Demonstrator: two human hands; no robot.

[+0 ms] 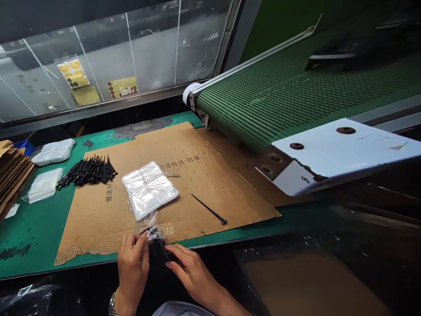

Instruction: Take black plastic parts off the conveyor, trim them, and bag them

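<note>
At the table's front edge, my left hand (133,258) is closed, pinching a small clear plastic bag (153,232) by its side. Dark pieces show in or behind the bag, too small to name. My right hand (192,271) grips a dark, narrow piece (162,249) between thumb and fingers, its end at the bag; its kind is unclear against the dark background. Just beyond lies a tied stack of clear plastic bags (151,189). A single thin black stick with a small head (209,209) rests on the cardboard sheet (98,232) to the right.
Back left is a pile of similar black sticks (90,171), beside two bag stacks (46,184) and flattened cardboard (13,175). A green conveyor belt (263,96) with a white, rusty end bracket (345,149) overhangs the green table (29,232) at right.
</note>
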